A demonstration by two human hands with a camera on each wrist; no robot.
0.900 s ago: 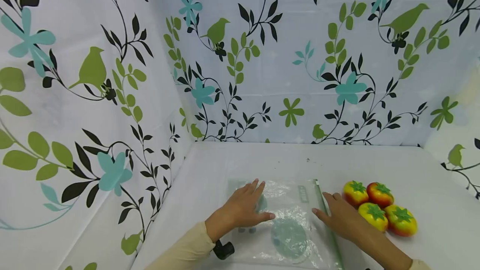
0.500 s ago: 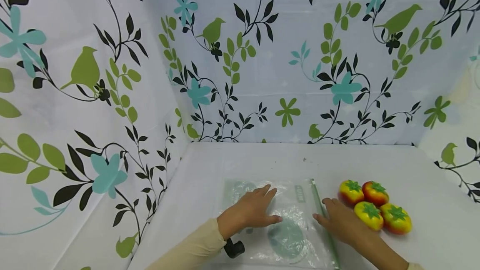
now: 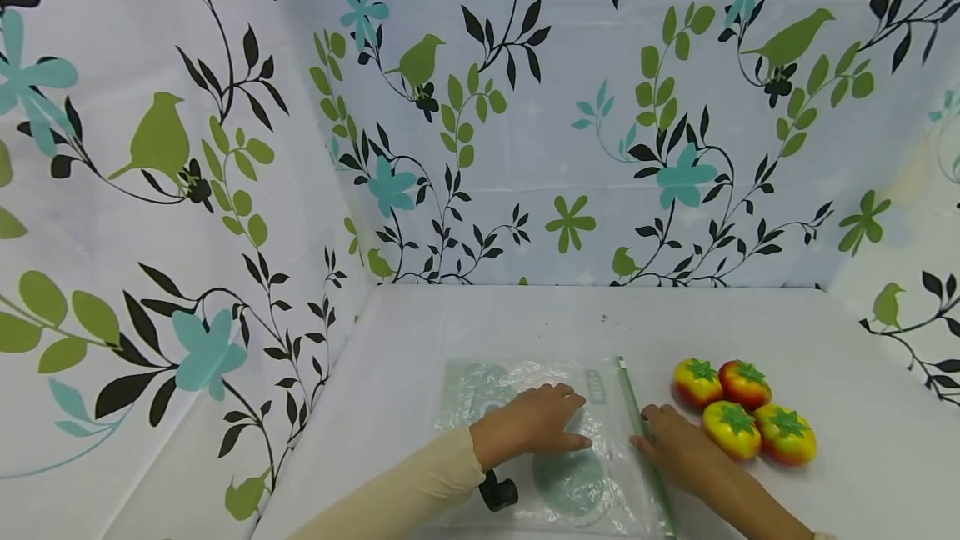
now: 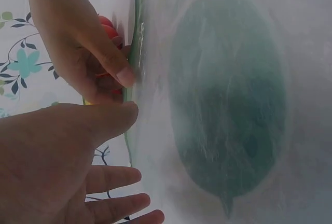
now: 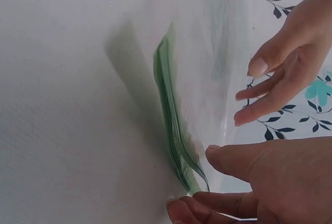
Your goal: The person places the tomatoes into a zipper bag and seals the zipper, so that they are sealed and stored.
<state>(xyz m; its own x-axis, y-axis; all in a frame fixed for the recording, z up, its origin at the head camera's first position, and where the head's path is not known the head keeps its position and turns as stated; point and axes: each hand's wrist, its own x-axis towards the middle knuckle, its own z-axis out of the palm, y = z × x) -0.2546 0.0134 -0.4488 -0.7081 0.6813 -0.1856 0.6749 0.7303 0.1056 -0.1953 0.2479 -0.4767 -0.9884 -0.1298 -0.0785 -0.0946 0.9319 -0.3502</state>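
Bag edge (image 5: 168,99) runs between the right hand's (image 3: 681,448) thumb (image 5: 236,160) and fingers (image 5: 228,201).

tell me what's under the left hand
Under the left hand lies the see-through bag, its green circle showing close by; whatever the hand covers cannot be seen.

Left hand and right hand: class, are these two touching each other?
Apart: in the head view, part of the plastic bag shows between the left hand and the right hand.
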